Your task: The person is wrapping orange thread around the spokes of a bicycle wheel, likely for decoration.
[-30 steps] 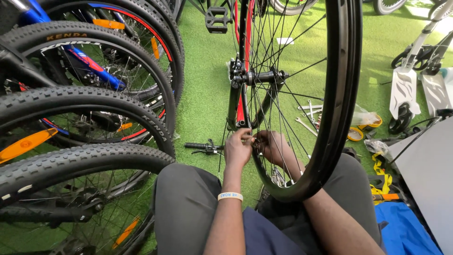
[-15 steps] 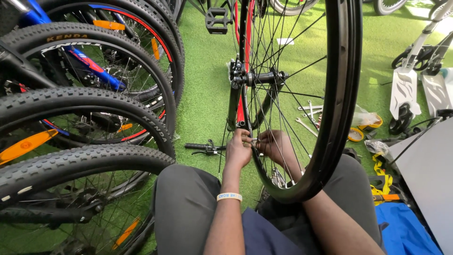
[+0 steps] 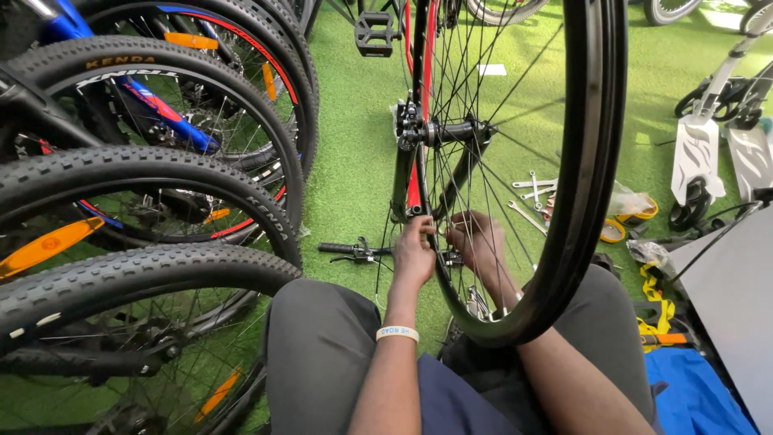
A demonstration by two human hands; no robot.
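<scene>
Both hands meet low inside the upturned bicycle wheel (image 3: 592,169), just above the person's knees. The left hand (image 3: 413,254) sits on the near side of the spokes (image 3: 475,97), its fingers curled around something small near the fork leg (image 3: 403,181); the right hand (image 3: 477,242) reaches from behind the spokes, fingers bent toward the same spot. The two are about equally near it. The wheel stands upright, its axle (image 3: 439,131) above the hands. What the fingers pinch is hidden by knuckles and spokes, and how tightly either grips cannot be told. Wrenches (image 3: 533,189) lie on the green floor beyond.

One head-worn camera looks steeply down, close over the lap and the bicycle wheel (image 3: 592,161).
</scene>
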